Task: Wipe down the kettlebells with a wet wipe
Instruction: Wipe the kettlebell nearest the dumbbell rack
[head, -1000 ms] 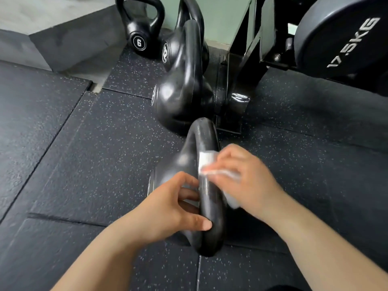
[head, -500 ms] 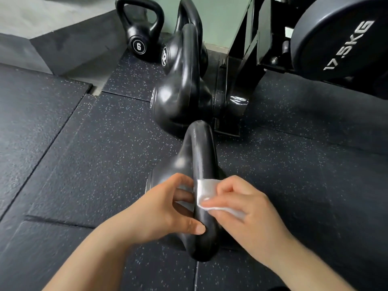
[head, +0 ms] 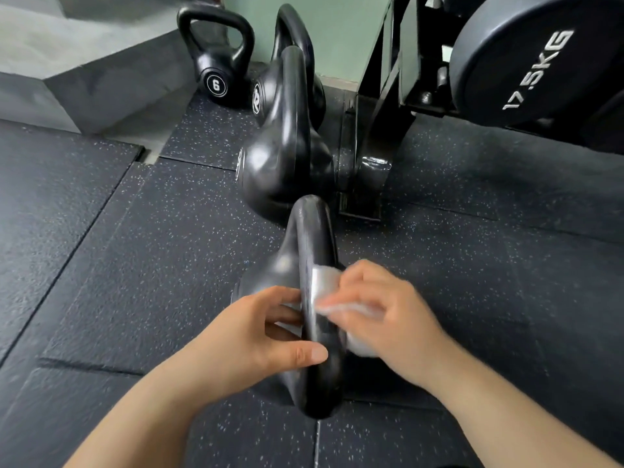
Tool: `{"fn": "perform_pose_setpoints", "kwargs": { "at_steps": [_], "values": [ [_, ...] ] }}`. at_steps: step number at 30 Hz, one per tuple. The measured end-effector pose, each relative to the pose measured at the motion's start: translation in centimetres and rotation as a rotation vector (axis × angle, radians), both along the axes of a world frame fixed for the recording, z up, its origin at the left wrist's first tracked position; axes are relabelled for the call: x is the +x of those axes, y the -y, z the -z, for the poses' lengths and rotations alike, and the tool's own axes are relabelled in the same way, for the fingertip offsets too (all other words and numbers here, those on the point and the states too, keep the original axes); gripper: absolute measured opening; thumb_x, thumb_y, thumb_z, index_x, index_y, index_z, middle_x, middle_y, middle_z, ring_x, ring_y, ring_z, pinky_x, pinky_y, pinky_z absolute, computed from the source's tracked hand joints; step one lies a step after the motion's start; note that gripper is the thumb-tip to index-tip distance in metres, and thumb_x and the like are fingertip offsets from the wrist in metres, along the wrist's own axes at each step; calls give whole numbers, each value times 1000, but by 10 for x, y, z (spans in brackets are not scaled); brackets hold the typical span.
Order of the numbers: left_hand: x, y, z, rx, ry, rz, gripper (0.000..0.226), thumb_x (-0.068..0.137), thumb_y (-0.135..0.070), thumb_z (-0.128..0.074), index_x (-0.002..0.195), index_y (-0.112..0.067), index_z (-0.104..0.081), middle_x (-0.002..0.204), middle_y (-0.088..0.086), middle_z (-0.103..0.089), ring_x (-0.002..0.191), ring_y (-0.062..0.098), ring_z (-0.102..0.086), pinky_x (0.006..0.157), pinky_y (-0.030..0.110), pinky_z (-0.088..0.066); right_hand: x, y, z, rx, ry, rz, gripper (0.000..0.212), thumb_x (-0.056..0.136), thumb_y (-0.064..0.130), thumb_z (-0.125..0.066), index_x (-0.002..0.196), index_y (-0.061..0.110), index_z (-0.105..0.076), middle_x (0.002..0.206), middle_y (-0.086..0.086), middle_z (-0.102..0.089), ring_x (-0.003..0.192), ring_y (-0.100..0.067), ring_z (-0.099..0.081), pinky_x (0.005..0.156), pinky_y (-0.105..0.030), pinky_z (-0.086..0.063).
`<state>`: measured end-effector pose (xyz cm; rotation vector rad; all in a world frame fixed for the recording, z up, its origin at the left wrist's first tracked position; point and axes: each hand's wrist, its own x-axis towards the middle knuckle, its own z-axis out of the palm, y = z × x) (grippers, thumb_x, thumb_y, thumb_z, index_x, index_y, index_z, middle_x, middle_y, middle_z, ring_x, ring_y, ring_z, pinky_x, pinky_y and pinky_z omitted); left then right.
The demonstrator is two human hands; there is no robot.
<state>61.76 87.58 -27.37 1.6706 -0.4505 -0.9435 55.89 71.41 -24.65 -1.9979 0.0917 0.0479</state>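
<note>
A black kettlebell (head: 312, 238) stands on the rubber floor just in front of me, its handle running away from me. My left hand (head: 256, 336) grips the near part of the handle, thumb across its top. My right hand (head: 385, 315) holds a white wet wipe (head: 326, 282) folded over the handle and presses it against the right side. Behind it stand a second black kettlebell (head: 283, 157), a third (head: 297, 38) and a small one marked 6 (head: 216, 62).
A black rack leg (head: 368, 163) stands right of the kettlebell row. A dumbbell end marked 17.5KG (head: 537, 62) sits at the top right. A grey step (head: 84, 69) rises at the back left. Speckled rubber mat (head: 118, 265) stretches to the left.
My right hand slid the wipe toward me along the handle, then back a little away. The left hand kept its grip on the handle.
</note>
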Motion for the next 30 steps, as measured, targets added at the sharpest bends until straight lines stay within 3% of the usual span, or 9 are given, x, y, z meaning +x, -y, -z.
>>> {"fn": "perform_pose_setpoints", "kwargs": {
  "at_steps": [2, 5, 8, 12, 14, 19, 24, 27, 30],
  "values": [
    [0, 3, 2, -40, -19, -26, 66, 39, -37, -79, 98, -39, -48, 101, -8, -69, 86, 5, -68, 69, 15, -52, -14, 4, -1, 87, -72, -52, 12, 68, 19, -64, 64, 28, -71, 77, 21, -53, 74, 9, -52, 72, -2, -37],
    [-1, 7, 3, -91, -59, -49, 64, 48, -20, -76, 99, -42, -45, 103, -21, -67, 86, 4, -68, 66, 13, -50, 4, 26, -1, 285, -27, 211, 15, 74, 16, -66, 69, 30, -66, 68, 19, -61, 67, 6, -55, 65, -8, -41],
    [-1, 7, 3, -95, -57, -68, 72, 43, -24, -80, 102, -45, -44, 104, -15, -69, 85, 7, -69, 69, 17, -53, 42, 34, 7, 261, 0, 328, 12, 83, 18, -57, 77, 28, -60, 78, 12, -59, 77, -2, -55, 72, -16, -43],
    [-3, 5, 0, -96, -44, -56, 78, 38, -36, -78, 105, -50, -40, 111, -13, -64, 87, 9, -69, 78, 22, -55, 51, 17, 22, 241, -25, 255, 16, 87, 16, -51, 75, 27, -54, 74, 13, -52, 63, 9, -48, 61, -8, -41],
    [-4, 5, 0, -95, -43, -45, 78, 42, -29, -78, 105, -51, -37, 112, -15, -62, 88, 7, -69, 79, 21, -54, 30, 14, 20, 292, -64, 188, 16, 82, 20, -57, 68, 28, -54, 66, 16, -52, 61, 5, -47, 62, -12, -40],
    [-1, 5, 2, -119, -78, -21, 81, 42, -30, -77, 107, -54, -37, 114, -13, -63, 89, 9, -68, 72, 15, -52, -16, 8, 11, 345, -175, 22, 13, 66, 21, -59, 57, 31, -59, 54, 19, -53, 56, 5, -45, 56, -7, -36],
    [1, 5, 2, -126, -63, -17, 77, 40, -34, -75, 106, -55, -40, 112, -10, -65, 92, 6, -67, 71, 11, -50, 35, 18, 15, 250, -53, 179, 20, 84, 14, -55, 68, 25, -53, 67, 13, -51, 62, 5, -46, 63, -12, -39],
    [-1, 4, 2, -122, -33, -27, 73, 43, -30, -78, 99, -60, -42, 110, -14, -63, 96, -4, -62, 74, 8, -50, 60, 11, 19, 197, 28, 316, 16, 86, 20, -52, 71, 25, -53, 72, 13, -51, 59, 12, -47, 58, -5, -38],
    [-2, 3, 3, -110, -19, -55, 73, 43, -28, -79, 95, -62, -40, 113, -13, -59, 97, -4, -61, 73, 10, -51, 43, 8, 20, 235, -3, 300, 12, 86, 28, -53, 74, 25, -55, 72, 14, -53, 61, 8, -49, 59, -9, -41]
  ]
}}
